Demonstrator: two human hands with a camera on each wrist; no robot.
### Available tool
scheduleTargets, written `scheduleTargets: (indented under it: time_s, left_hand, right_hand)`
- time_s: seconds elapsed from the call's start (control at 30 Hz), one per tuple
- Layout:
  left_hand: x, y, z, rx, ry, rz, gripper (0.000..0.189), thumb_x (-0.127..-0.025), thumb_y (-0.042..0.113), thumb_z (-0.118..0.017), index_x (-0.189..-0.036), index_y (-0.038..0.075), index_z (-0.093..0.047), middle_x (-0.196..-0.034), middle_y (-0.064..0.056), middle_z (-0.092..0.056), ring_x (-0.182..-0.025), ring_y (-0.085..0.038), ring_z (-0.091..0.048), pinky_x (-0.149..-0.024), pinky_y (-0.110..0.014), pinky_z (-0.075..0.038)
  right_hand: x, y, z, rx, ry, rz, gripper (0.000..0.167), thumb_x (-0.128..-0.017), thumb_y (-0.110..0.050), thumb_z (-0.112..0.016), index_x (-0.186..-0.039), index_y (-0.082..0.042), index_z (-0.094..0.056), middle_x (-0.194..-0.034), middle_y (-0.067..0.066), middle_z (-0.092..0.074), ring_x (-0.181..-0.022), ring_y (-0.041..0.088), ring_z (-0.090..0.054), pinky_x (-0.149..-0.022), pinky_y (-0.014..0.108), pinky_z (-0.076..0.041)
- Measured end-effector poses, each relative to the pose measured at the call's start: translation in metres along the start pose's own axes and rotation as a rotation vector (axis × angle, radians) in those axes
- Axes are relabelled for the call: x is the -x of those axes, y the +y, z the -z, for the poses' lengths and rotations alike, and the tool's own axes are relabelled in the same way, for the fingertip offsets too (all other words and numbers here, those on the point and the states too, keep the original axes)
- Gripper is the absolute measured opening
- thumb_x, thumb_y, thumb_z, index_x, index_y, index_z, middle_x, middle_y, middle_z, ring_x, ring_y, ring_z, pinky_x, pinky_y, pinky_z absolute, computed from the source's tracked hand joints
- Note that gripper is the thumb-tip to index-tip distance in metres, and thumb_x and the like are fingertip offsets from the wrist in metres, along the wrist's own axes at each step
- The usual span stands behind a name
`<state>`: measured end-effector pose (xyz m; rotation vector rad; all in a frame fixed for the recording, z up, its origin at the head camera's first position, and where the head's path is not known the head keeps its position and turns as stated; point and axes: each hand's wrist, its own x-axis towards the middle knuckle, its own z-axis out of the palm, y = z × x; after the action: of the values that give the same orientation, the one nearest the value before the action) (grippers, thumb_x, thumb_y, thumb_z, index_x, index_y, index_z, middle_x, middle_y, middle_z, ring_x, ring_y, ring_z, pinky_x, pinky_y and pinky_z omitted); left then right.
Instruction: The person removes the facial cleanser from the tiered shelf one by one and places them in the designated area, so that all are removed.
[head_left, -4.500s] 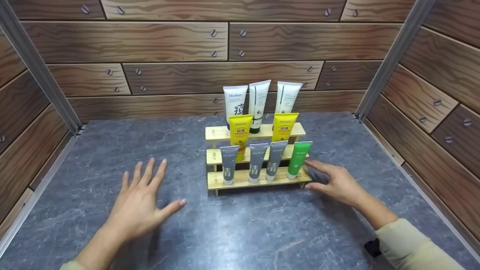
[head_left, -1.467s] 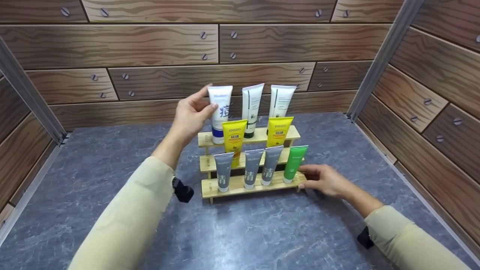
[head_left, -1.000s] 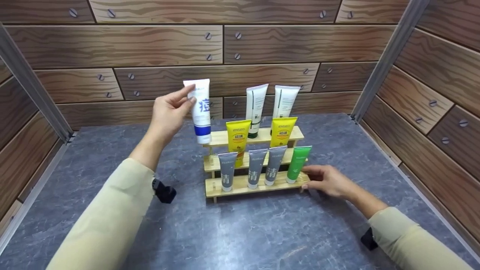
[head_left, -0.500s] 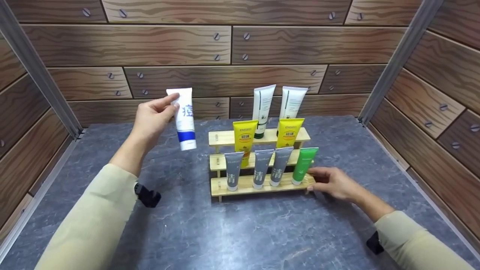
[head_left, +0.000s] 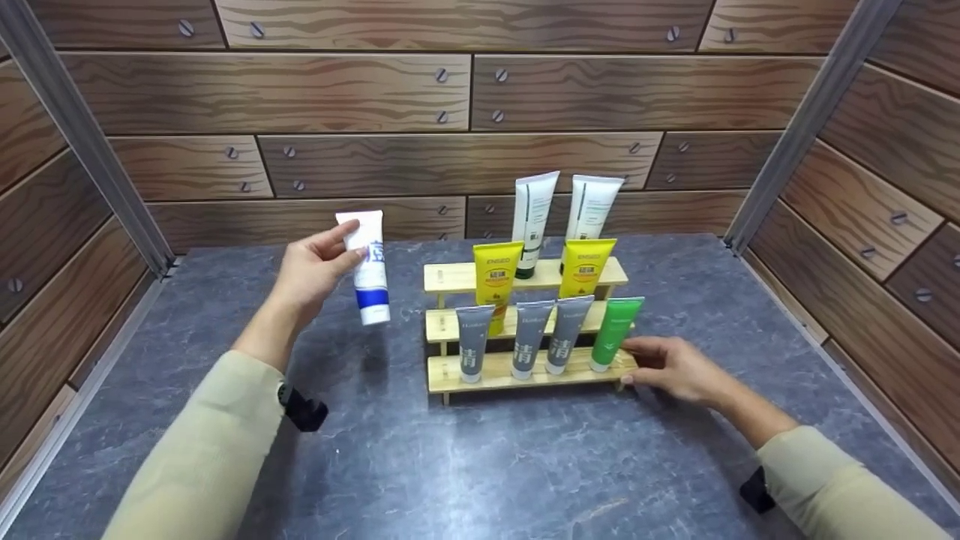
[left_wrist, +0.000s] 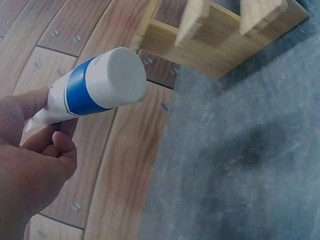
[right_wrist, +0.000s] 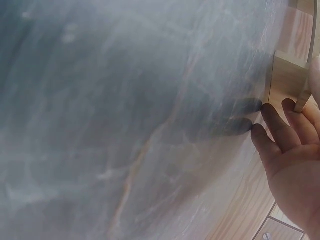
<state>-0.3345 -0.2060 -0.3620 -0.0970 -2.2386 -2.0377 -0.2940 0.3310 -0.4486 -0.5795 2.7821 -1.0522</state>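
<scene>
My left hand [head_left: 304, 277] pinches a white squeeze tube [head_left: 370, 277] with a blue band near its cap, between thumb and fingers at its upper end. The tube hangs cap down above the table, left of a three-tier wooden rack [head_left: 496, 368]. In the left wrist view the white cap [left_wrist: 127, 76] faces the camera. My right hand [head_left: 679, 371] grips the right end of the rack's lowest tier, thumb in front, beside a green tube [head_left: 617, 330]. In the right wrist view, fingertips touch the table around the rack's end [right_wrist: 289, 75].
Two white tubes [head_left: 534, 221] stand on the top tier and two yellow tubes [head_left: 496, 274] on the middle one. Grey tubes [head_left: 472, 341] share the bottom tier with the green one. Wood-patterned walls [head_left: 360, 90] enclose the grey marbled table [head_left: 510, 472].
My left hand, bare at first, took the blue-banded tube from the top tier's left end, carried it left and lowered it. My right hand closed in on the rack's end and stayed there.
</scene>
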Motion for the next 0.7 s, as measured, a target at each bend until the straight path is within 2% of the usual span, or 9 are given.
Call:
scheduleTargets:
  time_s: [0.2, 0.4, 0.57, 0.7]
  left_hand:
    - [-0.005, -0.023, -0.01, 0.001, 0.014, 0.033, 0.053, -0.102, 0.007, -0.071, -0.153, 0.009, -0.056, -0.14, -0.027, -0.064, -0.111, -0.017, -0.066, -0.104, -0.033, -0.052]
    - [-0.01, -0.044, -0.019, -0.034, 0.021, 0.039, 0.051, -0.101, 0.006, -0.072, -0.151, 0.008, -0.058, -0.133, -0.026, -0.067, -0.106, -0.016, -0.064, -0.101, -0.032, -0.052]
    - [-0.012, -0.059, -0.026, -0.044, 0.019, 0.054, 0.051, -0.102, 0.007, -0.071, -0.152, 0.008, -0.058, -0.139, -0.023, -0.065, -0.114, -0.02, -0.062, -0.1, -0.029, -0.051]
    - [-0.014, -0.067, -0.031, -0.031, 0.013, 0.078, 0.052, -0.103, 0.006, -0.07, -0.153, 0.007, -0.057, -0.148, -0.02, -0.06, -0.125, -0.025, -0.059, -0.109, -0.035, -0.048]
  right_hand:
    - [-0.001, 0.0, 0.002, 0.008, -0.005, 0.0, 0.063, -0.092, -0.025, -0.084, -0.141, 0.008, -0.062, -0.14, 0.029, -0.063, -0.129, 0.049, -0.059, -0.112, 0.063, -0.043]
    - [0.0, 0.001, 0.001, 0.005, -0.007, 0.0, 0.063, -0.093, -0.026, -0.084, -0.141, 0.007, -0.062, -0.14, 0.028, -0.064, -0.129, 0.047, -0.06, -0.111, 0.061, -0.044]
    - [0.002, 0.001, 0.001, 0.002, -0.007, 0.04, 0.058, -0.093, -0.023, -0.084, -0.138, 0.008, -0.064, -0.136, 0.025, -0.067, -0.127, 0.043, -0.063, -0.109, 0.056, -0.047]
    - [0.001, -0.001, 0.002, 0.017, -0.001, 0.046, 0.059, -0.093, -0.024, -0.084, -0.138, 0.008, -0.064, -0.137, 0.026, -0.066, -0.127, 0.044, -0.062, -0.11, 0.058, -0.046]
